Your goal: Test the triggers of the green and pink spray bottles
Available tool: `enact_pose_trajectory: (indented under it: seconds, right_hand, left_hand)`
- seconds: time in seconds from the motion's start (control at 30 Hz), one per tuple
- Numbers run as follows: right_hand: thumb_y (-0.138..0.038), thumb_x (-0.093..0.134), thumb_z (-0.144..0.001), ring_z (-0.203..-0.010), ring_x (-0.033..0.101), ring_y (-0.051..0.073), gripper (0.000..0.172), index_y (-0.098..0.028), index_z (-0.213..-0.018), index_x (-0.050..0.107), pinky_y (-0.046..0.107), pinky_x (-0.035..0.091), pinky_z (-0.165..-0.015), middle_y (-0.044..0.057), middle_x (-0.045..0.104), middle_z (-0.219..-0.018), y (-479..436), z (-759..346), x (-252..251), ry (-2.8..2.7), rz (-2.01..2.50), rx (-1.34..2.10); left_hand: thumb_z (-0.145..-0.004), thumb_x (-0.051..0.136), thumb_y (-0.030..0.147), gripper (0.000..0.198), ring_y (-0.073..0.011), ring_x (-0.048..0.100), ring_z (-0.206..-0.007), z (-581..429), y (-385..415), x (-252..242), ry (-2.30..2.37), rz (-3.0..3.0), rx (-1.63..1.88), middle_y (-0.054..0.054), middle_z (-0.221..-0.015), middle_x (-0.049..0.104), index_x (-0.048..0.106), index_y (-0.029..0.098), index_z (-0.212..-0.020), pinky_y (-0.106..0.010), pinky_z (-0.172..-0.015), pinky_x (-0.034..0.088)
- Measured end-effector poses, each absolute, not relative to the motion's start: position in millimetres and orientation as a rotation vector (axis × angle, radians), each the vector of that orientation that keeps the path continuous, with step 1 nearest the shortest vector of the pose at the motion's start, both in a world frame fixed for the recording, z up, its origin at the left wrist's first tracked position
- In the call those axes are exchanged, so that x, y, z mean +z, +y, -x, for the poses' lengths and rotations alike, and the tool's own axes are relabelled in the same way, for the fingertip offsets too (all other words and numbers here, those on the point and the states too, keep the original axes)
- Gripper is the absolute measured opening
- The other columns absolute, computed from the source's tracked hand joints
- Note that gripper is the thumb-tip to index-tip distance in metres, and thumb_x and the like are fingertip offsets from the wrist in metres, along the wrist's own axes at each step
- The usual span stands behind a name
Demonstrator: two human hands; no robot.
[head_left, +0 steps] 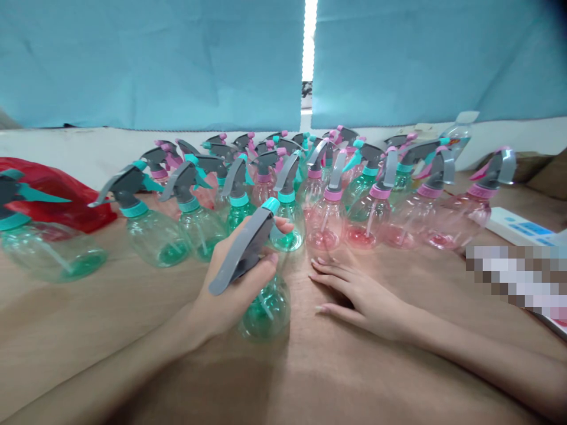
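1 green trigger spray bottle (266, 313) is near the middle of the table (332, 378), between the near edge and the crowd of bottles toward the far edge. Its body is transparent green and bulbous, with a pale dip tube slanting inside. The grey sprayer head ends in a teal nozzle pointing toward the far edge and a little to the right; the long grey back of the head slopes down toward the near edge. Its collar is hidden, and whether its base touches the table is unclear.

The left hand (233, 307) grasps this bottle below the head, thumb across the near side, fingertips showing beyond it, the forearm reaching in from the near left corner. The right hand (361, 295) is released, palm down on the table, its 4 fingers extended and its thumb set apart, all pointing leftward; that forearm comes from the near right corner.

Just beyond the right fingertips stand pink spray bottles (325, 218); other green spray bottles (153, 236) stand toward the left edge.
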State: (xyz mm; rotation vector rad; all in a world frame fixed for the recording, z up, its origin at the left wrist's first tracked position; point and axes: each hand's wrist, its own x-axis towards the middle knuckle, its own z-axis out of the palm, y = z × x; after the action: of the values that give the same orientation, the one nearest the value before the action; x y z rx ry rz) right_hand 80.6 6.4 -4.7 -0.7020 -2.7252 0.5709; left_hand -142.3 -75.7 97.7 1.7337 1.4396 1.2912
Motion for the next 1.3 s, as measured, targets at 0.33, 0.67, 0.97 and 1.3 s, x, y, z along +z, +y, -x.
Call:
enact_pose_trajectory:
  seconds: [0.33,0.67,0.97,1.3]
  right_hand:
    - [-0.059,0.046,-0.094,-0.139,0.037,0.029,0.064,-0.016,-0.140,0.049,0.050,0.033,-0.113,0.012,0.043,-0.150,6.8,-81.2,-7.7,-2.731,0.701,0.547]
    - [-0.059,0.046,-0.093,-0.139,0.037,0.029,0.064,-0.016,-0.140,0.050,0.050,0.033,-0.113,0.013,0.044,-0.149,7.2,-81.2,-8.5,-2.733,0.696,0.536]
    - [-0.059,0.046,-0.094,-0.139,0.036,0.029,0.064,-0.015,-0.140,0.049,0.051,0.032,-0.114,0.013,0.043,-0.150,7.1,-81.4,-8.1,-2.741,0.696,0.536]
    - [-0.059,0.047,-0.093,-0.139,0.037,0.029,0.063,-0.017,-0.140,0.050,0.052,0.033,-0.113,0.013,0.043,-0.149,6.5,-81.3,-7.1,-2.727,0.694,0.546]
  left_hand:
    - [-0.078,0.054,0.019,0.031,-0.0120,0.048,-0.060,140.1,-76.8,98.8,1.480,-1.716,1.268,0.001,-0.087,0.059,0.056,0.023,-0.108,-0.027,-0.056,0.040]
    - [-0.078,0.055,0.018,0.029,-0.0108,0.043,-0.056,140.6,-76.0,98.0,1.469,-1.707,1.275,0.002,-0.082,0.056,0.056,0.023,-0.107,-0.026,-0.054,0.037]
    - [-0.079,0.055,0.018,0.030,-0.0098,0.039,-0.055,141.1,-76.2,98.3,1.447,-1.694,1.276,0.002,-0.084,0.056,0.057,0.023,-0.108,-0.026,-0.054,0.035]
    - [-0.079,0.052,0.020,0.023,-0.0125,0.044,-0.057,151.5,-76.0,93.0,1.347,-1.790,1.256,0.004,-0.068,0.050,0.060,0.023,-0.100,-0.029,-0.056,0.036]
